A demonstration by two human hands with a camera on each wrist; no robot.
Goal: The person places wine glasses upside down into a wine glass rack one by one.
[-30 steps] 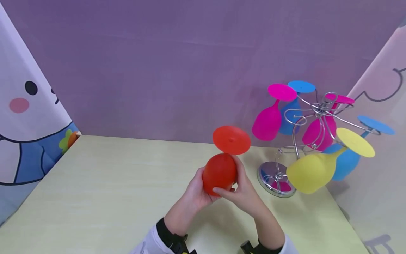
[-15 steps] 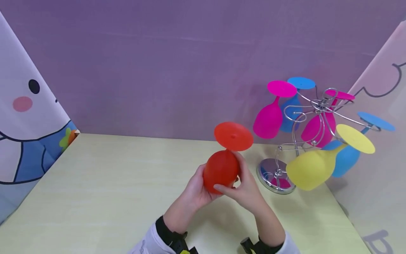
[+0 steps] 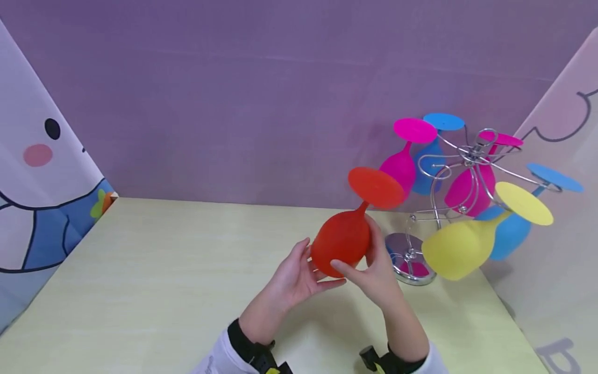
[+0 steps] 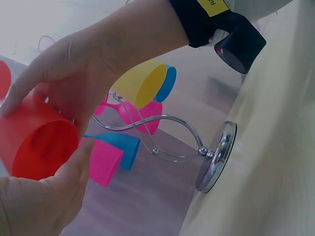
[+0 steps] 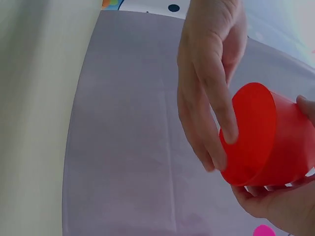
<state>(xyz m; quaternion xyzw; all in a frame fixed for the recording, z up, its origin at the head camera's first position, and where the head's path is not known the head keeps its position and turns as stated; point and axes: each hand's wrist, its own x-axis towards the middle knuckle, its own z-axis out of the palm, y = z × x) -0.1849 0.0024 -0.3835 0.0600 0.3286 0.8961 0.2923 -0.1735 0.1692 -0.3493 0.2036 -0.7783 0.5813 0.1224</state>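
A red plastic wine glass [image 3: 342, 241] is held upside down above the table, its round foot uppermost and its bowl tilted. My right hand [image 3: 380, 275] grips the bowl from the right side, with the thumb across the front. At the bowl's left, my left hand [image 3: 294, 278] has its fingers spread, their tips close to the lower rim; in the head view I cannot tell whether they touch. The right wrist view shows the glass's open mouth [image 5: 251, 132] facing the left hand [image 5: 209, 83]. In the left wrist view, the right hand [image 4: 74, 73] curls over the bowl.
On the right stands a chrome glass rack [image 3: 472, 158] with a round mirrored base [image 3: 408, 259]. Upside-down glasses hang from it: a yellow one [image 3: 460, 249] at the front, plus pink [image 3: 402, 166] and blue ones. A purple backdrop [image 3: 233, 114] rises behind the pale table [image 3: 140, 280].
The red wine glass has moved right, toward the rack, in my right hand, its foot now overlapping the nearest pink glass. My left hand's fingers have loosened and spread from the bowl.
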